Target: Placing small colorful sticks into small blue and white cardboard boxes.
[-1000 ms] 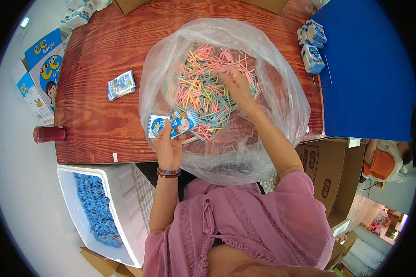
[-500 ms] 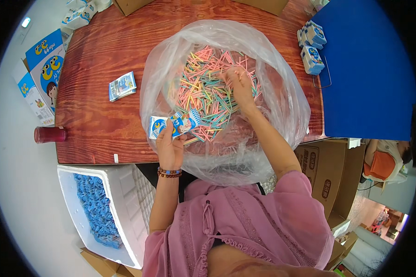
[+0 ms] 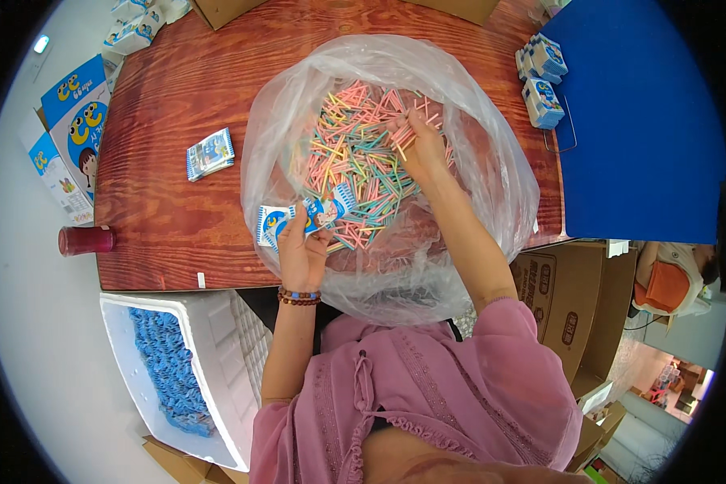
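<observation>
Your right hand [image 3: 422, 147] is sunk into the heap of thin pastel sticks — pink, green, yellow and blue [image 3: 355, 157] — that fills the big clear plastic bag [image 3: 492, 169] at the middle of the reddish wooden table [image 3: 161, 218]. The fingers are curled down among the sticks at the far right of the heap; whether they already pinch any, you cannot tell from here. Your left hand [image 3: 300, 254] is closed on a small blue-and-white printed packet [image 3: 305, 218], held at the near left rim of the bag, its mouth turned toward the heap.

The step in hand looks like gathering sticks to load that packet. Next you would need a tidy pinch, ends aligned, carried across to the packet's opening without scattering.

Another flat packet [image 3: 210, 153] lies to the left on the table, small blue-and-white boxes [image 3: 540, 77] far right, and a white foam crate of blue packets [image 3: 169, 375] sits near left, below the table edge.
</observation>
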{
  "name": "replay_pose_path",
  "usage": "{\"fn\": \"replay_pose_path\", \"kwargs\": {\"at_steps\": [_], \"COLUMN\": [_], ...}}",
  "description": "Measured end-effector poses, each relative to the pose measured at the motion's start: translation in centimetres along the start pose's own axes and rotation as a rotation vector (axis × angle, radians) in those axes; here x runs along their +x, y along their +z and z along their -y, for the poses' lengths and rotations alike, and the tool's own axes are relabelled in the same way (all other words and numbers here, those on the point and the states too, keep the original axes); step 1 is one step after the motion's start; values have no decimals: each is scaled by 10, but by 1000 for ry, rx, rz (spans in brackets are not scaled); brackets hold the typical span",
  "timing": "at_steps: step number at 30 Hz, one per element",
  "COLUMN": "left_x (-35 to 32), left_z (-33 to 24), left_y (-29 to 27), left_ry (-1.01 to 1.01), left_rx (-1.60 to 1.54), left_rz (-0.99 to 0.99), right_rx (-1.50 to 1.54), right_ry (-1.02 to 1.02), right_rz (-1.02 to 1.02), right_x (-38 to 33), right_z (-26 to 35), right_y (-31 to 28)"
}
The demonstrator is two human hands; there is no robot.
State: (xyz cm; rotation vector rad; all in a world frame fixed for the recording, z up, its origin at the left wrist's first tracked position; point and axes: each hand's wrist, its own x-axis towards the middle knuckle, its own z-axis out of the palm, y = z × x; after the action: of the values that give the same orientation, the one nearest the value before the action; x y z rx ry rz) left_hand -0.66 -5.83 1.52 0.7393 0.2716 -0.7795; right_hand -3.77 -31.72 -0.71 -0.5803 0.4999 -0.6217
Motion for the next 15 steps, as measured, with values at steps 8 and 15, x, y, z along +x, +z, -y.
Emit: {"fn": "replay_pose_path", "kwargs": {"at_steps": [8,15], "left_x": [7,10], "left_z": [5,6], "left_y": [10,4], "left_ry": [-16,-18], "left_rx": [-77,-64], "left_rz": [74,80], "right_rx": [-829,-431], "right_ry": [-480,-264], "right_rz": [311,223], "right_x": [-7,-20], "right_z": [13,15], "right_y": [15,37]}}
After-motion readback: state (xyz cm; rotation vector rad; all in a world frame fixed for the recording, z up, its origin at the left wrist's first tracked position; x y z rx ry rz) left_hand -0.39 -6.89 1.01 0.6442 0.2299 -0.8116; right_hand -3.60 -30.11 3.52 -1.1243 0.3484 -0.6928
